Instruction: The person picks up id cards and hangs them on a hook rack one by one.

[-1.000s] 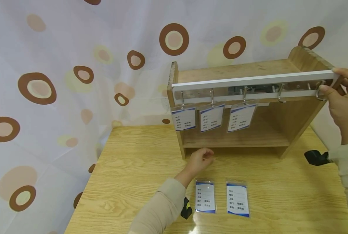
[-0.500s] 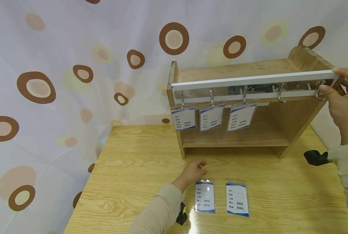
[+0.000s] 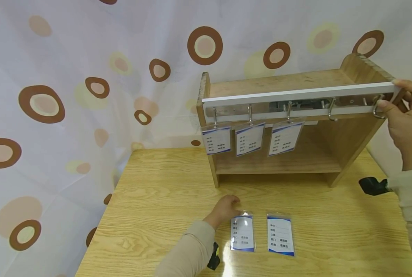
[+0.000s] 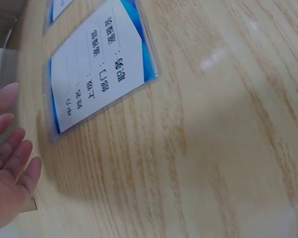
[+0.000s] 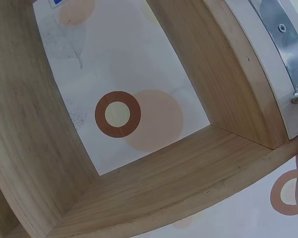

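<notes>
My left hand [image 3: 224,209] is over the table just beyond the top edge of a clear-sleeved ID badge [image 3: 242,236]. In the left wrist view its fingers are spread and loosely bent beside the badge [image 4: 102,64], holding nothing. A second ID badge [image 3: 280,236] lies to the right. My right hand [image 3: 411,123] grips the right end of the hook rail [image 3: 238,110] on the wooden shelf [image 3: 278,166], thumb by the last hook. From the rail's hooks hang three more badges: left [image 3: 217,141], middle [image 3: 250,140] and right [image 3: 285,139].
Two hooks at the rail's right, one of them a bare hook [image 3: 331,109], carry no badge. The shelf stands at the back of the wooden table [image 3: 150,200], against a patterned curtain [image 3: 122,38]. Black wrist gear [image 3: 373,186] shows below my right hand.
My left hand has come down and toward me, from the shelf's lower front to the top of the left table badge. My right hand has stayed on the rail.
</notes>
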`<control>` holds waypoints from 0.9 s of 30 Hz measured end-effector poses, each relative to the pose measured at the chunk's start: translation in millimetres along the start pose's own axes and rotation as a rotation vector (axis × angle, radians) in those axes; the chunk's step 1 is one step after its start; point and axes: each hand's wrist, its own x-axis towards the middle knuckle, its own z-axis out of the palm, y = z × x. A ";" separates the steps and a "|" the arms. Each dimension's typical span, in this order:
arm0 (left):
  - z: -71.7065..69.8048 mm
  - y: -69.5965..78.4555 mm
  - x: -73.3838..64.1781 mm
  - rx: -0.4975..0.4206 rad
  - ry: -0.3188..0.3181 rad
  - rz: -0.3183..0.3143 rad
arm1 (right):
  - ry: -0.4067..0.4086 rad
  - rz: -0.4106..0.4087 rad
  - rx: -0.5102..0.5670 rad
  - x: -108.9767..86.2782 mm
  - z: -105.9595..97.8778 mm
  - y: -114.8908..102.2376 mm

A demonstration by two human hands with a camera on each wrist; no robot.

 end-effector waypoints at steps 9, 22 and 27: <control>3.6 -7.5 -4.2 0.070 0.013 0.016 | 0.008 0.021 -0.017 -0.4 -0.5 -0.1; 11.4 -11.9 -4.3 0.210 -0.003 -0.019 | -0.003 0.027 -0.015 -1.2 -0.9 -0.9; 15.1 -11.5 -5.3 0.284 -0.011 -0.011 | 0.000 0.029 -0.007 -2.0 -0.4 -2.4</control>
